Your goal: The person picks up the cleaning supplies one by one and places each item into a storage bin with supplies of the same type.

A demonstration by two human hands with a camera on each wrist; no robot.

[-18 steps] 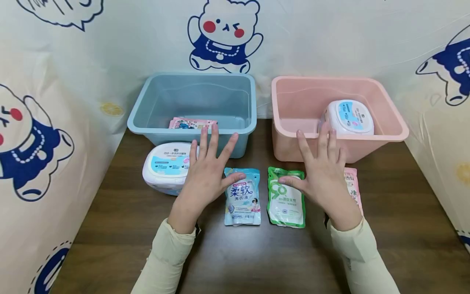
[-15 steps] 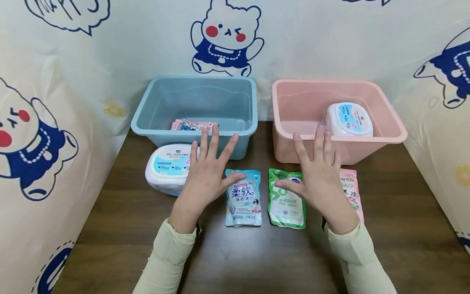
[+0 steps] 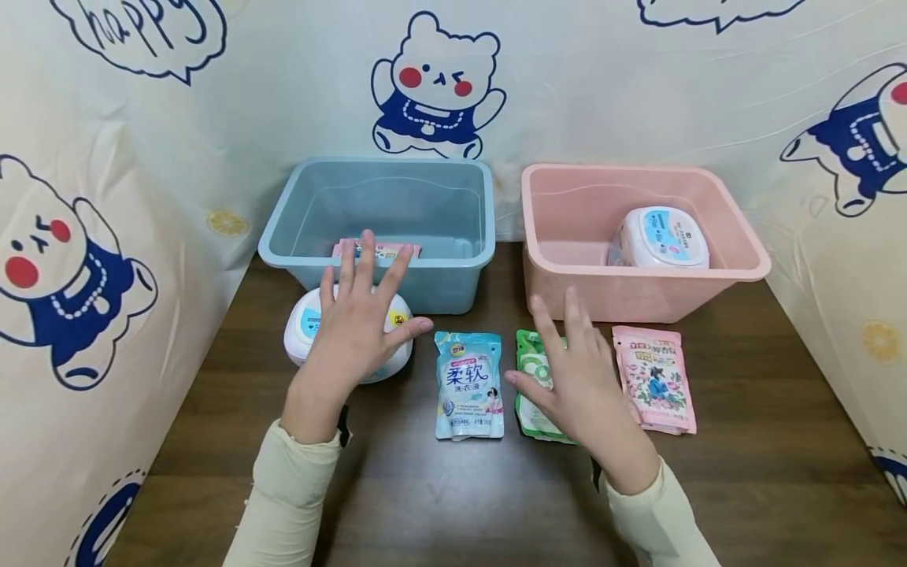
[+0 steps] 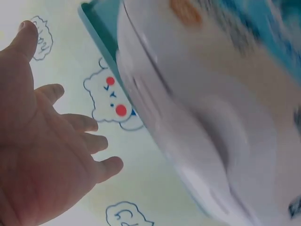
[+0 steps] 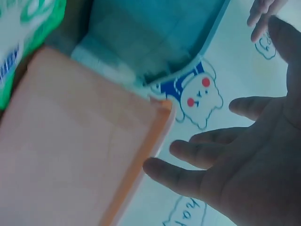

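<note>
My left hand (image 3: 350,331), fingers spread and holding nothing, hovers over a white tub (image 3: 301,315) with a blue label. In the left wrist view that tub (image 4: 188,103) fills the right side, apart from the palm (image 4: 42,155). My right hand (image 3: 577,378) is likewise spread, above a green and white pouch (image 3: 534,417) that it partly covers. A light blue laundry-liquid pouch (image 3: 469,386) lies between the hands. To the right of my right hand is a pink pouch (image 3: 655,378) with a flower print.
Behind the tub stands a blue bin (image 3: 390,291) with a pink packet (image 3: 414,250) inside. Beside it, a pink bin (image 3: 602,299) holds another white tub (image 3: 666,240). Both stand on the dark wooden table (image 3: 453,504), against a printed cloth backdrop (image 3: 567,94).
Both hands have shifted left: the left hand now lies over the white tub, the right over the green pouch, uncovering the pink pouch. The head view has tilted slightly up.
</note>
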